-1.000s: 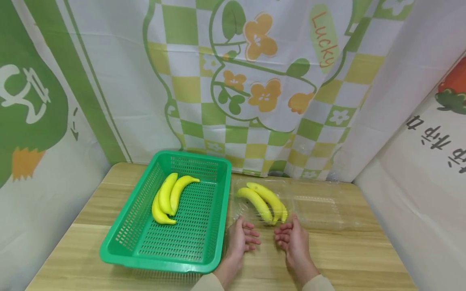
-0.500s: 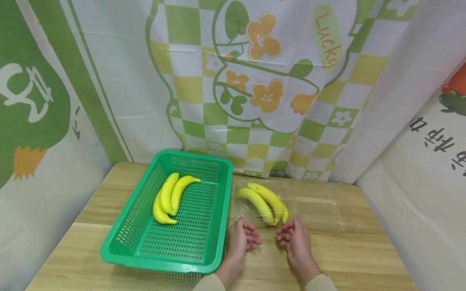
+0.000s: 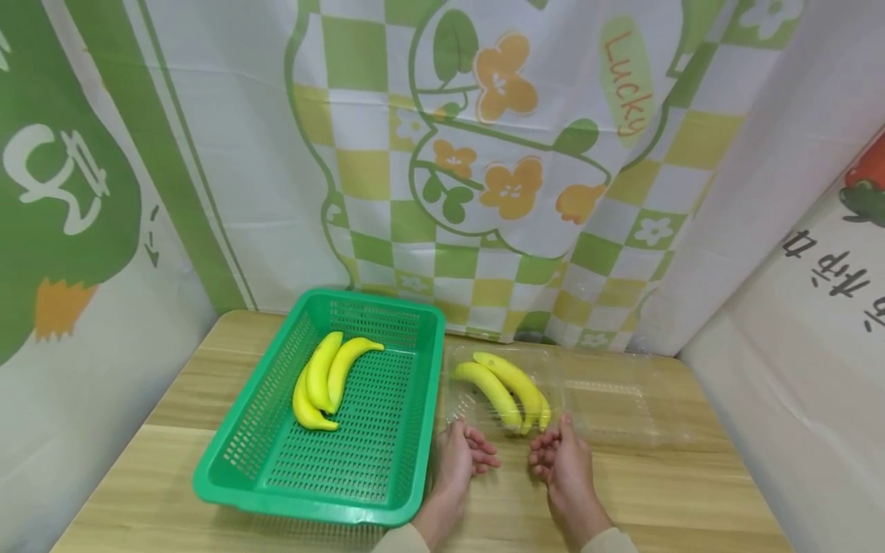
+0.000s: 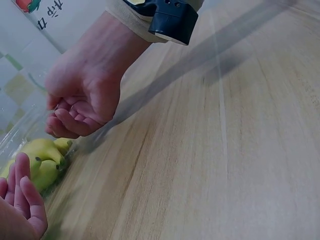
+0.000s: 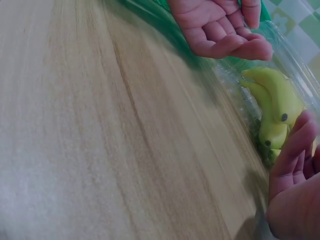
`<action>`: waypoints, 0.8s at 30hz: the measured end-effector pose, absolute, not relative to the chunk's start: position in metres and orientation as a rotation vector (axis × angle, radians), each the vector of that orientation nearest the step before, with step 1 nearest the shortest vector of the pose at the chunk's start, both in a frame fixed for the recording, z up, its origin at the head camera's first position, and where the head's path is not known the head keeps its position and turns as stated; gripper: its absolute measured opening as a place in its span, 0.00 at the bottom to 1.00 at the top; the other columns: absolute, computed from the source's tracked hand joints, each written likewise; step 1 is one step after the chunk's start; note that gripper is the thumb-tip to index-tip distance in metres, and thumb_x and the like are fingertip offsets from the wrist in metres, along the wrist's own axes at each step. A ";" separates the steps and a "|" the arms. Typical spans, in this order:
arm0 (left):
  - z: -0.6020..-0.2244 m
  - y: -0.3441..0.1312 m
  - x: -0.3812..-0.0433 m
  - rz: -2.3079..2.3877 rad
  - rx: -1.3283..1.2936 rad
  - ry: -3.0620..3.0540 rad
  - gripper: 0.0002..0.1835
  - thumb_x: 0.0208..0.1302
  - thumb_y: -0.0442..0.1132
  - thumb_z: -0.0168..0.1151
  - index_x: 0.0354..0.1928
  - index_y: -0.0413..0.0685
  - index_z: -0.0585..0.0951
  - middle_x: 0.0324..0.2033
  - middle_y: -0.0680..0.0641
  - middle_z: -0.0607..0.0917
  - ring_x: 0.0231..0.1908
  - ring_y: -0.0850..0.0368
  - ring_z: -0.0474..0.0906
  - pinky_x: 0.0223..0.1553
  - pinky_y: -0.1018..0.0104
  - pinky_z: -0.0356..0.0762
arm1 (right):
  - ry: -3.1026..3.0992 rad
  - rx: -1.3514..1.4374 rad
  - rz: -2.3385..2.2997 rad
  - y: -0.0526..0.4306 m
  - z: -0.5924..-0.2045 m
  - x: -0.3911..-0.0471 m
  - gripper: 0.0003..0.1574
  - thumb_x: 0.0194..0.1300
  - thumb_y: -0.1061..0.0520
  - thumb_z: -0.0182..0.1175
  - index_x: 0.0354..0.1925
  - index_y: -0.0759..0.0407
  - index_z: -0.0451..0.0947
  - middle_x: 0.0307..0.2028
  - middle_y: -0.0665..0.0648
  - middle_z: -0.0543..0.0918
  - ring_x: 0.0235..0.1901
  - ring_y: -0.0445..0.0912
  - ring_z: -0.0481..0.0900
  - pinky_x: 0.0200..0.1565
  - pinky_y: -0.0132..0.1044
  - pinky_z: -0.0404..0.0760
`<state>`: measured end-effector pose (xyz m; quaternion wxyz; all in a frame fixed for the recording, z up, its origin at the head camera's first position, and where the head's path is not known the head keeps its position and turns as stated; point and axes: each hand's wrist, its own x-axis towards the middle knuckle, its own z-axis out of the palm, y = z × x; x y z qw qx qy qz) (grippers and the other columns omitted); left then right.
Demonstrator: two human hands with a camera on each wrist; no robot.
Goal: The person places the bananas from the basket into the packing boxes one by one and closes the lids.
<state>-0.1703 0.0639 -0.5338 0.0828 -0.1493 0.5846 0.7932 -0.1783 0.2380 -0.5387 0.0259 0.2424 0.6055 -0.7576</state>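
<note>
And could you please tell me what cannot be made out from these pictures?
Head view: how many bananas the clear clamshell holds; the upper ones cover what lies beneath.
Head view: whether the left hand or right hand touches the clear clamshell; its edge is too faint.
Right wrist view: most of the green basket, cut off by the top edge.
Head view: the full lettering, cut off by the right edge.

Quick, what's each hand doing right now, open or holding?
Left hand: open, fingers relaxed near the clear container.
Right hand: open, fingers loosely curled; contact with the container unclear.
</note>
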 end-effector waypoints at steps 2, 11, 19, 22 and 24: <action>-0.533 0.064 -0.170 2.362 -0.458 1.768 0.24 0.81 0.42 0.37 0.34 0.39 0.80 0.27 0.42 0.91 0.20 0.60 0.87 0.22 0.71 0.82 | 1.863 0.740 -2.346 0.238 -0.538 -0.178 0.34 0.87 0.36 0.36 0.28 0.51 0.70 0.22 0.47 0.82 0.19 0.39 0.79 0.21 0.28 0.77; -0.531 0.066 -0.171 2.347 -0.500 1.836 0.23 0.79 0.39 0.36 0.35 0.36 0.81 0.29 0.38 0.92 0.21 0.56 0.89 0.23 0.68 0.85 | 1.877 0.773 -2.334 0.238 -0.537 -0.180 0.33 0.88 0.39 0.35 0.28 0.51 0.70 0.21 0.47 0.81 0.17 0.39 0.78 0.20 0.28 0.78; -0.531 0.066 -0.169 2.369 -0.531 1.786 0.24 0.79 0.43 0.38 0.36 0.36 0.82 0.26 0.41 0.91 0.21 0.57 0.88 0.22 0.70 0.82 | 1.851 0.759 -2.318 0.239 -0.537 -0.175 0.33 0.87 0.36 0.36 0.29 0.50 0.71 0.22 0.46 0.80 0.19 0.39 0.78 0.22 0.29 0.79; -0.531 0.066 -0.167 2.377 -0.529 1.757 0.24 0.81 0.46 0.39 0.38 0.37 0.81 0.27 0.41 0.91 0.21 0.57 0.88 0.23 0.71 0.82 | 1.833 0.751 -2.335 0.238 -0.537 -0.173 0.34 0.86 0.33 0.37 0.29 0.50 0.72 0.23 0.46 0.80 0.19 0.40 0.79 0.22 0.29 0.79; -0.531 0.066 -0.166 2.379 -0.523 1.748 0.26 0.83 0.49 0.40 0.40 0.37 0.81 0.28 0.40 0.91 0.21 0.58 0.88 0.23 0.70 0.82 | 1.830 0.736 -2.341 0.238 -0.537 -0.172 0.35 0.85 0.32 0.37 0.29 0.50 0.72 0.23 0.46 0.80 0.20 0.40 0.79 0.22 0.29 0.79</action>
